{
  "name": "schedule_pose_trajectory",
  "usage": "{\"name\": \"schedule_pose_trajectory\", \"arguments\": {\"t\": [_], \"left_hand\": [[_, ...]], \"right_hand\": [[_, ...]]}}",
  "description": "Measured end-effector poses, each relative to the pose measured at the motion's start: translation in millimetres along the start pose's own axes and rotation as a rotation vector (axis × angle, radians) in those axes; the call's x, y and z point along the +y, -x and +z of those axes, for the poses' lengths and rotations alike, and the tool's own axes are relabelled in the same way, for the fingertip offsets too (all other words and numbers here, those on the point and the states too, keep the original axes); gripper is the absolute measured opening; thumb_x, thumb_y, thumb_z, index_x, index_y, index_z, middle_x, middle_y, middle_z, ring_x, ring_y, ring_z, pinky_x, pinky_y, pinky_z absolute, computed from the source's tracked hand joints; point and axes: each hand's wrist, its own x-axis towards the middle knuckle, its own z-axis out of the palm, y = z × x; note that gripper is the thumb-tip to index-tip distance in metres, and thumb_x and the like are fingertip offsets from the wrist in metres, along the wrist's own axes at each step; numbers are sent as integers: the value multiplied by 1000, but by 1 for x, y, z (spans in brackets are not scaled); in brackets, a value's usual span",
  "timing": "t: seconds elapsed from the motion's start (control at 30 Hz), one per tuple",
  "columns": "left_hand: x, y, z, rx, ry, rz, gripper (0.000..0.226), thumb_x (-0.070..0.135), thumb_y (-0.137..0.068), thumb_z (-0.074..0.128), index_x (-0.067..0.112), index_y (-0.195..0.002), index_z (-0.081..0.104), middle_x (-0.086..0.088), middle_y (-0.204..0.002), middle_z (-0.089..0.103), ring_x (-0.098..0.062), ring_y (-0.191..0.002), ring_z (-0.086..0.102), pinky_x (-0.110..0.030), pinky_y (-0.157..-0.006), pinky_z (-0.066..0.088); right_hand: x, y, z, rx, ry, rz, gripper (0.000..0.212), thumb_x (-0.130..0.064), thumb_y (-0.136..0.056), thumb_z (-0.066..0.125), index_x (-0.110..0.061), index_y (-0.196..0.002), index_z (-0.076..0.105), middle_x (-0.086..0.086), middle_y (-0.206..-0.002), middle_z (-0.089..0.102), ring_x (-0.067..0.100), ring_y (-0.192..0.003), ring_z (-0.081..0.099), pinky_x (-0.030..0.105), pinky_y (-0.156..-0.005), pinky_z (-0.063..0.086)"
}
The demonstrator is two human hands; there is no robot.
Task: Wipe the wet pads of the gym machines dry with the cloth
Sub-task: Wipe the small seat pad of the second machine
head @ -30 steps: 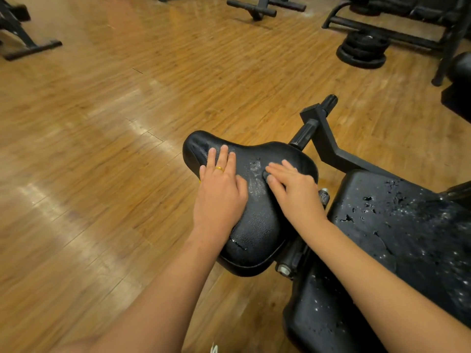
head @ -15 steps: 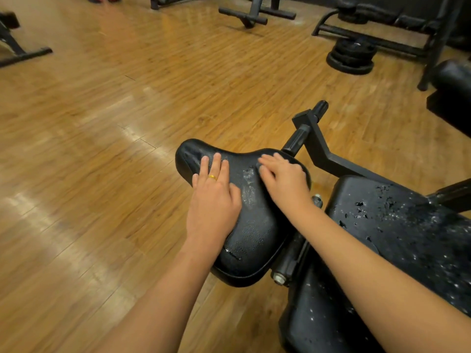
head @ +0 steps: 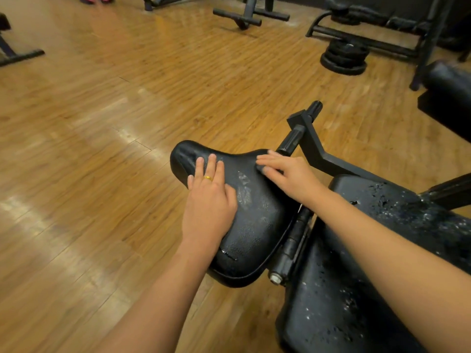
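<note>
A black saddle-shaped seat pad (head: 252,225) of a gym machine sits in the middle, with a wet smear on its top. My left hand (head: 207,200), wearing a gold ring, lies flat on the pad's left side with straight fingers. My right hand (head: 288,174) rests on the pad's far right edge, fingers stretched out toward the left. Behind the seat a larger black pad (head: 397,238) at the right is cracked and speckled with water drops. No cloth shows in either hand.
A black metal frame with a foam handle (head: 305,128) rises beyond the seat. Stacked weight plates (head: 344,57) and other machine frames (head: 252,14) stand on the wooden floor at the back. Another black pad (head: 448,85) is at the far right.
My right hand has slid up the seat pad from its middle to the far right edge. The left hand stays flat on the pad. The camera has tilted slightly upward.
</note>
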Motion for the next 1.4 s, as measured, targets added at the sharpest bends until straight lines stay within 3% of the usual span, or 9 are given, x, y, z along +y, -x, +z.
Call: {"name": "schedule_pose_trajectory", "arguments": {"t": [0.17,0.27,0.43,0.67,0.8,0.93,1.03,1.17,1.4], "left_hand": [[0,-1,2,9,-23,6,56,20,-98,35,7,-152,33,-9,-162,24,-29,-151,11,-53,-118,23],[2,-2,2,13,-33,16,58,21,-95,33,5,-150,36,-11,-161,27,-31,-150,15,-55,-115,26],[2,-2,2,20,-39,14,58,22,-94,33,6,-150,37,-10,-161,28,-30,-150,15,-54,-115,27],[1,0,2,18,-27,8,55,18,-97,39,6,-151,36,-9,-161,26,-29,-151,13,-53,-118,23],[1,-2,2,17,-34,15,56,17,-96,39,6,-151,35,-9,-162,25,-29,-151,12,-53,-118,23],[0,-2,3,15,-25,7,57,17,-95,40,6,-150,36,-10,-161,26,-29,-151,14,-53,-117,24],[1,0,1,27,5,12,56,16,-95,40,5,-150,37,-10,-161,27,-30,-151,14,-54,-117,24],[2,0,1,36,7,11,56,17,-96,38,5,-151,35,-9,-162,25,-28,-152,11,-52,-119,21],[1,1,1,12,12,-1,57,16,-97,37,7,-152,31,-8,-163,21,-27,-152,8,-50,-121,14]], "right_hand": [[-40,-26,37,-64,-43,-160,32,-14,-97,55,-15,-128,63,-1,-137,57,17,-140,38,41,-114,34],[-24,-17,30,-104,-37,-208,33,-13,-96,57,-14,-128,63,-1,-138,56,14,-139,36,42,-114,33],[11,6,2,-48,25,-145,30,-13,-96,59,-13,-126,65,-1,-135,58,14,-139,38,35,-116,30],[-27,-11,35,-89,45,-182,33,-19,-98,55,-18,-130,62,-5,-140,54,14,-141,35,44,-114,33],[-12,-10,23,-86,69,-216,33,-18,-98,56,-16,-131,61,-3,-140,54,13,-140,36,38,-116,31],[-11,-21,19,-73,92,-94,33,-22,-98,54,-20,-130,62,-5,-139,55,14,-140,37,43,-114,33],[-31,11,39,102,110,59,33,-20,-98,52,-19,-130,62,-4,-140,55,19,-141,37,50,-108,38],[-52,88,56,250,163,-7,30,-13,-96,56,-11,-125,64,3,-133,61,28,-135,45,47,-110,38],[-62,49,42,96,130,163,33,-22,-102,47,-19,-132,59,-4,-143,52,20,-144,30,51,-106,35]]}}
